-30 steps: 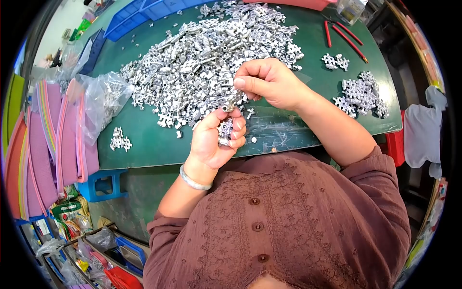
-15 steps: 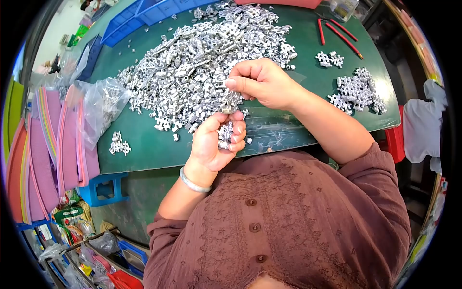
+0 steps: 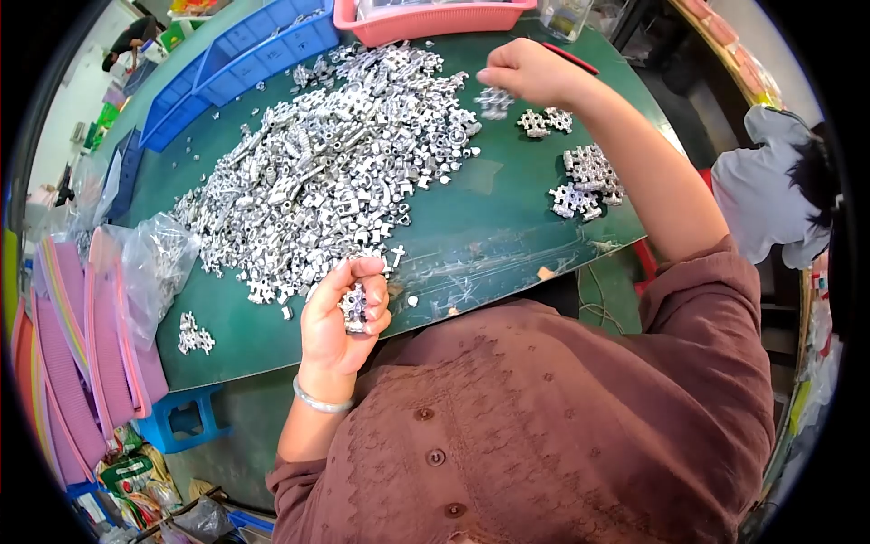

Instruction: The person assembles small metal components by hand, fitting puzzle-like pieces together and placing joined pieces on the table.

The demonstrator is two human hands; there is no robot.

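My left hand [image 3: 337, 317] is curled around several small silver metal pieces [image 3: 354, 310] near the front edge of the green table. Between its fingers some of their notched edges show. Farther out, my right hand [image 3: 530, 72] pinches a silver snowflake-shaped metal piece [image 3: 495, 102], slightly blurred, above the tabletop. Below and right of it lies a small group of similar pieces [image 3: 544, 121], with a larger stack [image 3: 589, 181] nearer me. A big heap of mixed silver metal parts [image 3: 317, 172] spreads to the left of my right hand.
Blue bins [image 3: 267, 54] and a pink basket [image 3: 435, 25] line the far side. A plastic bag of parts [image 3: 161, 272] lies by purple padded strips [image 3: 68, 335] at left. A few pieces [image 3: 194, 335] sit near the left edge. Another person [image 3: 770, 186] is at right.
My right hand has moved away from my left, out to the far right, carrying a silver piece. My left hand stays closed on its pieces. The view has shifted.
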